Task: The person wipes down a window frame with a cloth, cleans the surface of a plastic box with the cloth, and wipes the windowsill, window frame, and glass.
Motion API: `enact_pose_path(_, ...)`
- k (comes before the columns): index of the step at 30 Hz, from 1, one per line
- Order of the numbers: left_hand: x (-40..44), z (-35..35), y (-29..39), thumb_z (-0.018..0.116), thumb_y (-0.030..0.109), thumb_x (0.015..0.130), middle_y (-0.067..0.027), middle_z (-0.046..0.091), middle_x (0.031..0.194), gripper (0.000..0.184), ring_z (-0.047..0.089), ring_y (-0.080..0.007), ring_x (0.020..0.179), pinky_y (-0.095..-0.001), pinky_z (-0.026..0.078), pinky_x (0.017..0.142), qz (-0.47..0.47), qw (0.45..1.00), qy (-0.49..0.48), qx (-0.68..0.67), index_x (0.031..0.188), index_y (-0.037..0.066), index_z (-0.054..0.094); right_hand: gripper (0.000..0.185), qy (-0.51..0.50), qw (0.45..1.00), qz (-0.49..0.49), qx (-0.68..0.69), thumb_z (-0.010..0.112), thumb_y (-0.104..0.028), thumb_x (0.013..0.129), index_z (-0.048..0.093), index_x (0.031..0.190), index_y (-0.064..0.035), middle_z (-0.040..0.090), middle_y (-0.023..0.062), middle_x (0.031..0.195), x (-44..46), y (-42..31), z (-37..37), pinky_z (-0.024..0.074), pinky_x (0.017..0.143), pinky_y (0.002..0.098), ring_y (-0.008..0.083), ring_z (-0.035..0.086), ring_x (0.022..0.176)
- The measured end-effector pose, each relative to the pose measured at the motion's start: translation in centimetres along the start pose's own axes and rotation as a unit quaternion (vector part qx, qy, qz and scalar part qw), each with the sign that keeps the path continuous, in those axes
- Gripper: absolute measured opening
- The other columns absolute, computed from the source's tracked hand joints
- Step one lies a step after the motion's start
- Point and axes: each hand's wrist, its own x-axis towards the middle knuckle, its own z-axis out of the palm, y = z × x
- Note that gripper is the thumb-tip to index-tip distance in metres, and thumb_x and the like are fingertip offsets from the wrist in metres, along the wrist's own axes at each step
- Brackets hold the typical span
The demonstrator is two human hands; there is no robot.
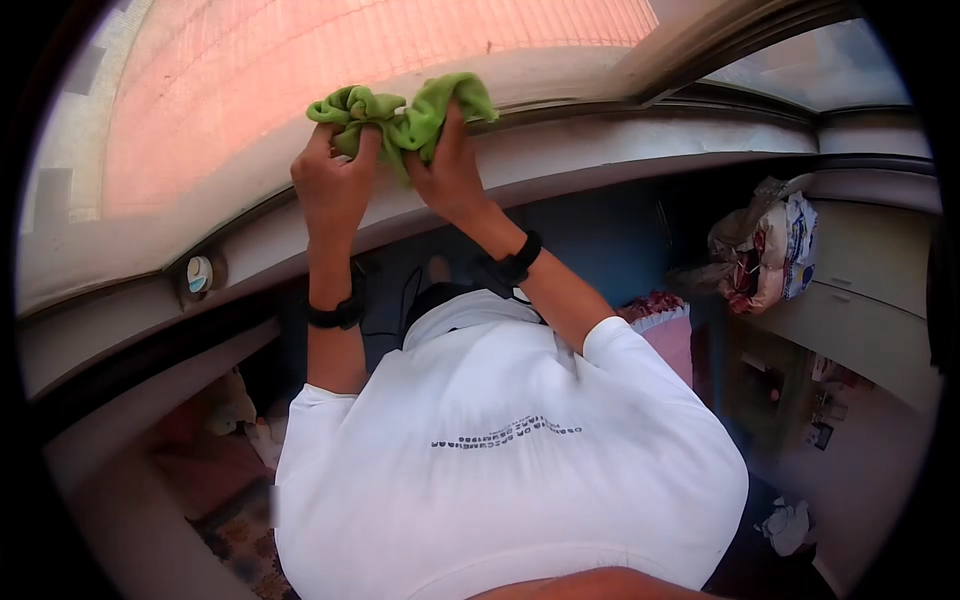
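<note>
Both of my hands grip a bunched green cloth point(430, 112) in front of the window glass point(240, 100), just above the sill point(540, 178). My left hand point(337, 178) pinches the twisted left part of the cloth between thumb and fingers. The right part of the cloth is held by my right hand point(452, 172), whose fingers point up into the folds. Between the hands the cloth is crumpled, and a short end hangs down. Whether the cloth touches the glass I cannot tell.
A small round object point(199, 274) sits at the left of the window ledge. On the right, a plastic-wrapped bundle point(768, 250) lies by a pale cabinet point(865, 260). The window frame point(720, 50) crosses the upper right. A crumpled white item point(787, 525) lies low at the right.
</note>
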Motion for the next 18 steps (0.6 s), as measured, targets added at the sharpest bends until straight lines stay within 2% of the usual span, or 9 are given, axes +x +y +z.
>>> enact_pose_path(1,-0.5,-0.4,-2.0,0.076,0.022,0.084,-0.0141,0.070,0.083,0.027,0.069,-0.0255,0.071,-0.0372,0.053,0.068,0.006,0.998,0.044,-0.041,0.101,0.002,0.069,0.083,-0.078,0.997,-0.005,0.016,0.069,-0.005,0.083,0.023,0.152,-0.0012,0.055,0.0324,0.118,-0.9,-0.4,0.8,0.0487,0.089,0.0514,0.0527,0.058,0.105)
enact_pose_path(3,-1.3,-2.1,-4.4,0.078,0.018,0.087,-0.0121,0.071,0.099,0.034,0.068,-0.0160,0.083,-0.0332,0.053,0.074,-0.002,0.999,0.052,0.009,0.111,-0.001,0.065,0.079,-0.103,0.993,-0.019,0.050,0.070,-0.005,0.082,0.028,0.150,-0.0041,0.056,0.0325,0.115,-1.2,-1.2,0.7,0.0500,0.086,0.0516,0.0537,0.058,0.102)
enact_pose_path(4,-1.9,-1.7,-4.5,0.078,0.018,0.087,-0.0121,0.071,0.099,0.034,0.068,-0.0160,0.083,-0.0332,0.053,0.074,-0.003,0.998,0.052,0.018,0.111,-0.001,0.065,0.076,-0.133,0.987,-0.038,0.080,0.070,-0.005,0.081,0.034,0.148,-0.0070,0.058,0.0325,0.112,-1.0,-1.5,0.4,0.0513,0.083,0.0518,0.0546,0.059,0.099)
enact_pose_path(6,-2.7,-0.6,-3.9,0.074,0.019,0.093,-0.0105,0.069,0.113,0.037,0.066,-0.0143,0.098,-0.0300,0.053,0.084,-0.084,0.979,0.066,-0.171,0.120,-0.003,0.063,0.073,-0.119,0.989,-0.025,0.086,0.071,-0.005,0.081,0.038,0.146,-0.0080,0.057,0.0325,0.116,0.1,-1.4,-1.5,0.0516,0.085,0.0516,0.0537,0.059,0.103)
enact_pose_path(8,-2.6,2.0,-2.3,0.072,0.018,0.094,-0.0112,0.069,0.114,0.037,0.065,-0.0150,0.099,-0.0298,0.053,0.083,-0.099,0.975,0.057,-0.192,0.120,-0.005,0.062,0.070,-0.104,0.991,-0.014,0.080,0.072,-0.005,0.081,0.042,0.144,-0.0090,0.055,0.0324,0.121,1.2,-0.6,-4.4,0.0519,0.088,0.0515,0.0529,0.058,0.108)
enact_pose_path(9,-2.4,3.9,-1.1,0.071,0.017,0.095,-0.0119,0.068,0.115,0.037,0.065,-0.0156,0.100,-0.0296,0.053,0.083,-0.112,0.968,0.047,-0.219,0.121,-0.008,0.061,0.063,-0.029,0.998,-0.022,0.053,0.071,-0.004,0.082,0.046,0.141,-0.0071,0.058,0.0308,0.120,1.7,0.2,-6.2,0.0522,0.087,0.0480,0.0493,0.061,0.106)
enact_pose_path(10,-2.3,6.0,0.6,0.075,0.024,0.092,-0.0077,0.073,0.094,0.037,0.064,-0.0080,0.087,-0.0243,0.050,0.076,-0.113,0.965,0.054,-0.229,0.110,-0.007,0.068,0.057,0.047,0.998,-0.032,0.024,0.069,-0.003,0.084,0.050,0.137,-0.0053,0.060,0.0292,0.119,2.2,1.1,-8.3,0.0525,0.087,0.0445,0.0458,0.064,0.104)
enact_pose_path(14,-2.0,12.2,8.1,0.073,0.024,0.093,-0.0094,0.074,0.097,0.036,0.065,-0.0092,0.089,-0.0247,0.050,0.079,-0.102,0.919,-0.109,-0.366,0.112,-0.006,0.070,0.053,0.256,0.965,-0.029,-0.050,0.064,-0.002,0.089,0.046,0.138,0.0003,0.060,0.0260,0.124,5.8,4.8,-18.3,0.0505,0.091,0.0446,0.0390,0.063,0.110)
enact_pose_path(18,-2.8,19.2,10.6,0.072,0.020,0.092,-0.0111,0.075,0.102,0.034,0.067,-0.0108,0.094,-0.0268,0.051,0.083,-0.083,0.909,-0.179,-0.367,0.113,-0.007,0.070,0.059,0.259,0.960,0.022,-0.104,0.063,-0.002,0.090,0.036,0.143,0.0039,0.060,0.0223,0.127,6.1,6.5,-21.2,0.0479,0.098,0.0398,0.0311,0.060,0.114)
